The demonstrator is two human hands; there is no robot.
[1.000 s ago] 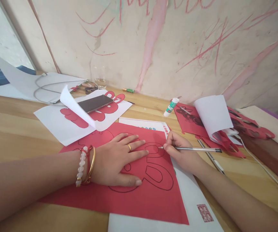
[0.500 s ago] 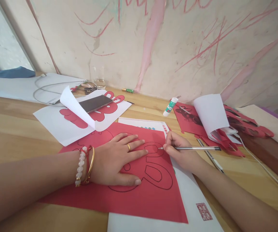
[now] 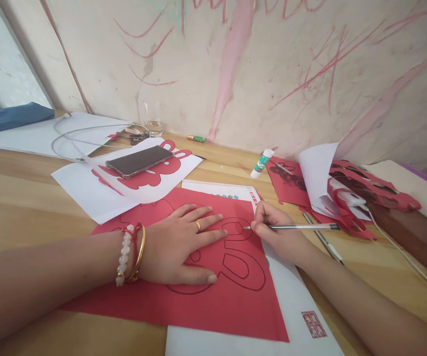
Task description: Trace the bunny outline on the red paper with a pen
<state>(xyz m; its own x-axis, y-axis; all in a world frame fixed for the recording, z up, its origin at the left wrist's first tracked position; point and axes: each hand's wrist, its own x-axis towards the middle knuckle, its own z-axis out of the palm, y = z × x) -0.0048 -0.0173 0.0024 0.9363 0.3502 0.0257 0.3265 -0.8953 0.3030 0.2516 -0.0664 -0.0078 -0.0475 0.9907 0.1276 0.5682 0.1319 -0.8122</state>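
My left hand (image 3: 184, 244) lies flat, fingers stretched out, pressing down a red paper sheet (image 3: 213, 306) that bears black outline drawings. A ring shows on one finger and bracelets circle the wrist. My right hand (image 3: 276, 232) is closed on a thin silver pen (image 3: 298, 227), its tip touching the red sheet just right of my left fingertips. The red sheet rests partly on a white sheet (image 3: 302, 321) with a small red stamp.
A phone (image 3: 139, 160) lies on white paper with a red cutout. A glue stick (image 3: 262, 163), a green marker (image 3: 197, 139), a glass (image 3: 154, 123), keys and a cable sit near the scribbled wall. Red paper scraps and white paper (image 3: 347, 193) pile at right; another pen (image 3: 322, 240) lies beside them.
The curled white sheet by the phone has dropped flat, and the white sheet on the right pile has shifted. Both hands stay in place.
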